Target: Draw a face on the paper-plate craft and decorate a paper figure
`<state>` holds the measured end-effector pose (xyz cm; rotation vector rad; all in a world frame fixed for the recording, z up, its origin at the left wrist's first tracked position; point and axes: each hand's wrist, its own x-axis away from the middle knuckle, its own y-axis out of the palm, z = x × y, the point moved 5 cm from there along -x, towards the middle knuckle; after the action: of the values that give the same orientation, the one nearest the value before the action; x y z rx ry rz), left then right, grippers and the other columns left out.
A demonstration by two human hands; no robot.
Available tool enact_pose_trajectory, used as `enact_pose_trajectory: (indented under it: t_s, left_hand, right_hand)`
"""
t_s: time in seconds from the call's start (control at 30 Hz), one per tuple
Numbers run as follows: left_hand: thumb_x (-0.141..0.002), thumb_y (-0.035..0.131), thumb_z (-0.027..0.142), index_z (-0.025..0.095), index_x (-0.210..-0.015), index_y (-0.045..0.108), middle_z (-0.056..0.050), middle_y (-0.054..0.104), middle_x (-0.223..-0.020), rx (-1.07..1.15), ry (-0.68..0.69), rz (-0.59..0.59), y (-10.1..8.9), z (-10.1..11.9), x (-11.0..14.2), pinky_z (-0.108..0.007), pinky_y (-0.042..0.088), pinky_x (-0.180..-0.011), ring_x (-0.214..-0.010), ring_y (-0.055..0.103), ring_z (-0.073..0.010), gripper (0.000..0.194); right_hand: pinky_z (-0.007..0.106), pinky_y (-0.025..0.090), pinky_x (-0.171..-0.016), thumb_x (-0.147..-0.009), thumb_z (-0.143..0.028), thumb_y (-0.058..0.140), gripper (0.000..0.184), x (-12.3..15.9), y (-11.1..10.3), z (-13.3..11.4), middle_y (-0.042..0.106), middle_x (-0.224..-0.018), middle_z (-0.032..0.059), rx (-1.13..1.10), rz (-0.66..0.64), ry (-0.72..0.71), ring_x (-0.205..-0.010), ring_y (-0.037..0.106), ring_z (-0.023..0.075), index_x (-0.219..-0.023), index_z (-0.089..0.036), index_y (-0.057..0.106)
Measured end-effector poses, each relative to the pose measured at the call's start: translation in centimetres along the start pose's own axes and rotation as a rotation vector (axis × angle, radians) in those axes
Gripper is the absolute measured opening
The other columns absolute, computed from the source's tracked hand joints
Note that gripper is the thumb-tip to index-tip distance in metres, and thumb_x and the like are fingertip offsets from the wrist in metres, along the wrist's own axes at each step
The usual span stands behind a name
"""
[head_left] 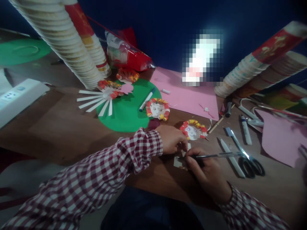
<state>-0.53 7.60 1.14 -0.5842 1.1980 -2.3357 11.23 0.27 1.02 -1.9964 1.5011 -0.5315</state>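
Observation:
A pen point(217, 156) with a dark tip and clear barrel is gripped in my right hand point(208, 174), its tip over a small piece of pale paper point(177, 163) near the table's front edge. My left hand point(170, 139) is curled at the paper's far side, fingertips closed on it and partly hidden. Just beyond my hands lies a paper-cup craft point(192, 131) with a red-and-yellow curled rim and a drawn face. A similar cup face point(157, 110) lies to its left, on the edge of a green round sheet point(115, 119).
Scissors point(250, 163), a white marker point(231, 156) and another marker point(246, 131) lie right of my hands. Tall paper-cup stacks point(59, 41) stand at the back left, with more cup stacks point(261, 60) at right. Pink paper point(184, 95) lies behind; a power strip point(21, 99) is far left.

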Motion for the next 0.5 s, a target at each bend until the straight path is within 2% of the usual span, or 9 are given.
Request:
enact_pose_trajectory:
  t_s: [0.23,0.5]
  left_hand:
    - [-0.074,0.061,0.023,0.034,-0.099,0.067,0.006,0.068,-0.092,-0.040,0.004,-0.017,0.02,0.02,0.12,-0.022,0.037,-0.058,-0.083,0.062,-0.0133,0.028]
    - [-0.073,0.062,0.024,0.034,-0.096,0.068,0.006,0.067,-0.091,-0.049,0.016,-0.006,0.06,0.08,0.08,-0.022,0.037,-0.056,-0.080,0.061,-0.0127,0.026]
  right_hand:
    - [0.022,0.047,-0.057,-0.086,-0.025,0.049,0.011,-0.23,0.25,-0.27,0.064,-0.068,-0.0004,0.060,0.037,-0.032,-0.060,0.061,0.0132,-0.080,-0.021,0.057]
    - [0.022,0.046,-0.056,-0.086,-0.024,0.049,0.009,-0.25,0.49,-0.27,0.064,-0.069,-0.0011,0.052,0.019,-0.017,-0.060,0.060,0.0127,-0.082,-0.021,0.058]
